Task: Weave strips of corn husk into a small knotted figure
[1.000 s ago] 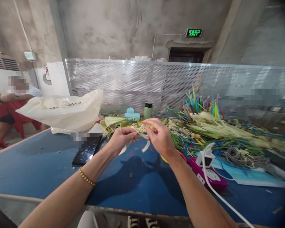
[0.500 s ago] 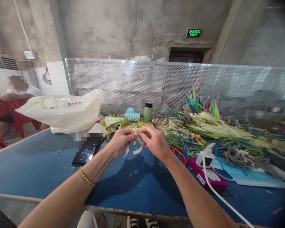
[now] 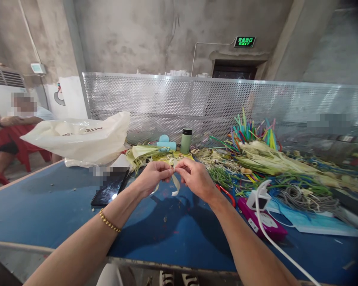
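Observation:
Both hands meet above the blue table (image 3: 86,234), fingertips almost touching. My left hand (image 3: 151,177) is closed in a pinch on a pale corn husk strip (image 3: 176,186), whose loose end hangs down between the hands. Opposite it, my right hand (image 3: 197,178) pinches the same pale material with thumb and forefinger. Another narrow pale end shows below the left fingers. The exact spot where the fingers grip is too small to make out. Behind the hands lie more corn husks (image 3: 143,151) on something yellow.
A white plastic bag (image 3: 77,137) and a dark tablet (image 3: 109,190) lie to the left. At the back stands a green bottle (image 3: 185,142). To the right are red-handled scissors (image 3: 226,194), green cords (image 3: 220,176), a magenta box (image 3: 262,220) with a white cable, and blue masks (image 3: 316,220).
The hanging husk end has swung from a curled position to nearly straight down between the hands. Both hands stay pinched in almost the same place.

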Demonstrator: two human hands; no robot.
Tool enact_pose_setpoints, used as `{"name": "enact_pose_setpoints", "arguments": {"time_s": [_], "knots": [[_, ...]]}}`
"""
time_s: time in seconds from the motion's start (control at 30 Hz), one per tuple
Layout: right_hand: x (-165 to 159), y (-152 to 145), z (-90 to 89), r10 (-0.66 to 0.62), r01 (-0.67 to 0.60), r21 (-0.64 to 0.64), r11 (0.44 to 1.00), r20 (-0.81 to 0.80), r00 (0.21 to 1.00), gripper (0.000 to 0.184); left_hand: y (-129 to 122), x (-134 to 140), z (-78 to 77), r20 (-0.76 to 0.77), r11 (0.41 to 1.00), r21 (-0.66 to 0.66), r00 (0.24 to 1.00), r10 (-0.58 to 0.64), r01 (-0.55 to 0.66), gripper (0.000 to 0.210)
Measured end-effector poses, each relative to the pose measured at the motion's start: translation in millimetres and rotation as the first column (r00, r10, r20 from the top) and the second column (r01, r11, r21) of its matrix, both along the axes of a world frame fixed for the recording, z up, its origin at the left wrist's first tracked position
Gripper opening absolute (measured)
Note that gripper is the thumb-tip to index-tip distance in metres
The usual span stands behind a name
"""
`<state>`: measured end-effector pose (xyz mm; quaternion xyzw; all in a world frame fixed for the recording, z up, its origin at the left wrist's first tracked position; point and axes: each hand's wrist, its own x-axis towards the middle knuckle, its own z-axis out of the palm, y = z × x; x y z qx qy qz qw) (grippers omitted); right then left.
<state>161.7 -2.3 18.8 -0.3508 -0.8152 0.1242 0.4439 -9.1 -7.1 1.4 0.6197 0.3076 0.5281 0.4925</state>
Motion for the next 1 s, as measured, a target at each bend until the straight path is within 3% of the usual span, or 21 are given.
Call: {"name": "enact_pose_setpoints", "arguments": {"time_s": [0.13,0.23,0.33,0.43,0.6,0.73,1.0], "knots": [[2.5,3.4,0.2,0.036,-0.036,-0.016,0.999,-0.008,0.999,0.027,-3.5,-0.6,2.3,-0.08,0.999,0.002,0.996,-0.047,0.047,0.017],[0.9,3.9,-0.5,0.08,-0.093,-0.108,0.99,-0.115,0.99,0.022,-6.0,-1.2,3.3,-0.127,0.996,-0.012,0.988,-0.088,0.088,0.015],[-1.5,2.1,-0.4,0.079,-0.141,-0.227,0.964,-0.26,0.962,0.02,-5.5,-1.6,2.3,-0.109,0.995,-0.018,0.99,-0.095,0.093,0.017],[-2.5,0.3,0.4,0.066,-0.154,-0.28,0.948,-0.3,0.952,0.024,-3.0,-1.5,0.6,-0.058,0.994,-0.032,0.992,-0.109,0.108,0.02],[-4.4,1.3,-2.0,0.102,-0.155,-0.234,0.96,-0.224,0.969,0.027,-1.1,-1.7,0.2,-0.082,0.997,-0.005,0.994,-0.075,0.074,0.019],[-6.1,3.0,-4.3,0.047,-0.125,-0.25,0.96,-0.294,0.955,0.021,-0.9,-1.8,0.0,-0.096,0.997,-0.026,0.993,-0.069,0.067,0.019],[-5.0,4.3,-5.8,0.026,-0.146,-0.312,0.939,-0.358,0.933,0.027,0.5,0.0,-2.7,-0.009,0.99,-0.072,0.993,-0.118,0.117,0.022]]}}
